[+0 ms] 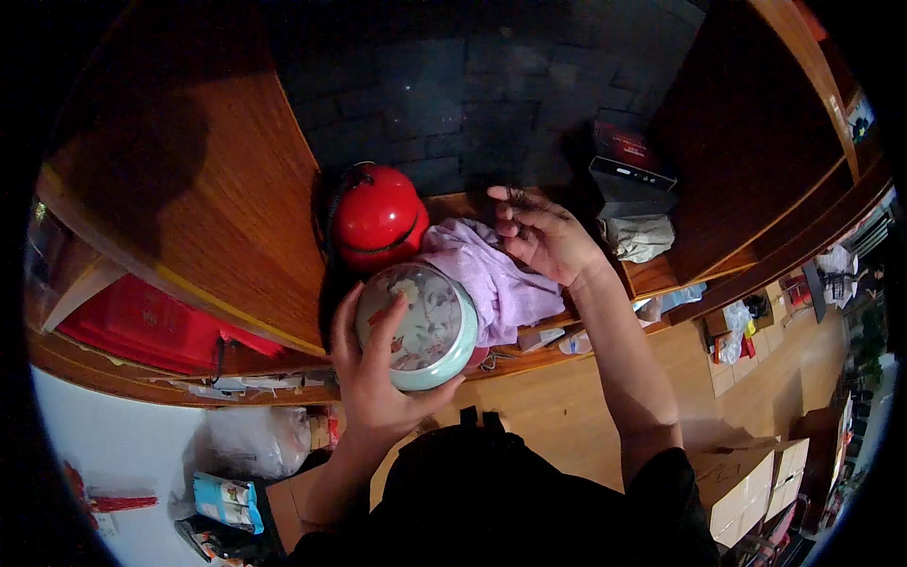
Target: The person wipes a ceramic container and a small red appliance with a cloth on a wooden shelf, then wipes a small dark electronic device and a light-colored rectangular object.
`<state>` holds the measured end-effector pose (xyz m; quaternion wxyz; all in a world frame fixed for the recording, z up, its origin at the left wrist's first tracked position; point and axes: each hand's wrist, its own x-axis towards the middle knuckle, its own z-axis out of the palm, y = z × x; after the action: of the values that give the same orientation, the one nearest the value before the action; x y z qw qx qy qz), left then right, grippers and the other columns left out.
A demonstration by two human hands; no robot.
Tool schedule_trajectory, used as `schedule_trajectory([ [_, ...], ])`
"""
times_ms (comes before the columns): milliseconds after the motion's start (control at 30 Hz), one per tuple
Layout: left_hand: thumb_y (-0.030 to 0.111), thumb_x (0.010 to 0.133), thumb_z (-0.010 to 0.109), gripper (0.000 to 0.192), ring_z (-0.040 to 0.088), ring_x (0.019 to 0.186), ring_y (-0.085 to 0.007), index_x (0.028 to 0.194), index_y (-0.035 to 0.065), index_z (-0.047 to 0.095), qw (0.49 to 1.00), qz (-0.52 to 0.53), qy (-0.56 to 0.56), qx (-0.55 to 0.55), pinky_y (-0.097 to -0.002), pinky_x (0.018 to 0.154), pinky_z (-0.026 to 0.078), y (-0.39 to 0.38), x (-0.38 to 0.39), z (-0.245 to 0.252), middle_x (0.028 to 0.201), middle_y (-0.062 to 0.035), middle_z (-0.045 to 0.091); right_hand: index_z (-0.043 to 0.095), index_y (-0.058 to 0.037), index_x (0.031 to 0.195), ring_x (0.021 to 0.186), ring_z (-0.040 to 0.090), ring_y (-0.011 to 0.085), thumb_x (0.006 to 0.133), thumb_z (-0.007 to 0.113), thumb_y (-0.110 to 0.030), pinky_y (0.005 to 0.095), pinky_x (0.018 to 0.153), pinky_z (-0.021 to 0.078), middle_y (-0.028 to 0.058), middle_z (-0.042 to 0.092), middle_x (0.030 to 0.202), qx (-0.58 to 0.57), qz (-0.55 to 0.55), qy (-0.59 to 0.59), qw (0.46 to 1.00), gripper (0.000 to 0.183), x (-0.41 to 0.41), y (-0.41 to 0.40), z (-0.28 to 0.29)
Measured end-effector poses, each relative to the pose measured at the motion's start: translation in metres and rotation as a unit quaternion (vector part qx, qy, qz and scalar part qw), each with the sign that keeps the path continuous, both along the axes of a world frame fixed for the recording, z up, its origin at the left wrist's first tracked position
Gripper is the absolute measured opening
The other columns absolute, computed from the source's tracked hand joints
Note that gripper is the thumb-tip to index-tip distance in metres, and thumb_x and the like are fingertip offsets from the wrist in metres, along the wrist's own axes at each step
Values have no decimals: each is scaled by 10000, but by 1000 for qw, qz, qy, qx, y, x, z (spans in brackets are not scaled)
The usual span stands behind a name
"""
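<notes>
My left hand (pixel 386 368) grips a round, pale green lidded container (pixel 418 322) with a flower-and-bird pattern on its top, fingers over the lid and thumb at the lower rim. My right hand (pixel 545 237) is raised with spread, slightly curled fingers and holds nothing; it is just above and right of a lilac cloth (pixel 489 276). The crumpled cloth lies on the wooden shelf, partly hidden by the container. Behind the container, at the shelf's left side, stands a glossy red rounded object (pixel 380 216) with a dark band or strap.
Dark boxes (pixel 631 181) are stacked at the shelf's right, above a crumpled beige cloth bag (pixel 640 237). A wooden side panel (pixel 212 177) stands at left, with red items (pixel 149 322) in a lower compartment. Cardboard boxes (pixel 744 489) are on the floor at lower right.
</notes>
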<state>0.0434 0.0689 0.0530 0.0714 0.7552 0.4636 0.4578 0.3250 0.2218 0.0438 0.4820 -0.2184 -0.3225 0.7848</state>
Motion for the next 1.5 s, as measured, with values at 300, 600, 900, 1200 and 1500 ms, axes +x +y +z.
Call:
schedule_trajectory([
  [300,327,560,953,1019,437,1393,-457,1465,90,549,1000,6,13,-7,-566,1140,404,-2,-3,0,1542,-261,394,613,2,1215,959,646,246,1115,492,-195,430,928,572,74,643,999,-155,-110,91,978,252,-23,-8,28],
  [600,382,610,955,978,450,1387,-472,1468,130,560,1000,-10,20,-20,-581,1115,440,1,3,-7,1544,-272,390,613,11,1140,992,688,341,1028,570,-50,403,889,547,180,690,1058,403,-332,-439,731,134,-25,-12,-8],
  [900,347,708,901,1071,450,1418,-417,1568,-21,379,995,-86,45,10,-542,1178,374,11,-29,-35,1545,-254,439,580,-59,1086,685,527,104,1138,469,-254,256,630,442,15,547,829,294,-271,-197,895,231,-35,-46,24],
  [1200,331,732,876,1047,344,1488,-439,1578,-18,367,994,-53,73,-57,-576,1230,243,2,-11,-13,1588,-256,401,619,-66,1136,750,551,79,1094,569,-208,240,614,443,-28,537,831,66,-148,113,980,157,81,-203,38],
  [1500,303,726,872,1040,383,1476,-416,1581,-6,369,998,-29,59,-23,-548,1221,284,0,-8,-21,1593,-246,400,616,-14,1114,1021,596,249,1115,432,-159,474,1032,483,98,626,1064,-88,-439,445,776,234,177,-244,-64],
])
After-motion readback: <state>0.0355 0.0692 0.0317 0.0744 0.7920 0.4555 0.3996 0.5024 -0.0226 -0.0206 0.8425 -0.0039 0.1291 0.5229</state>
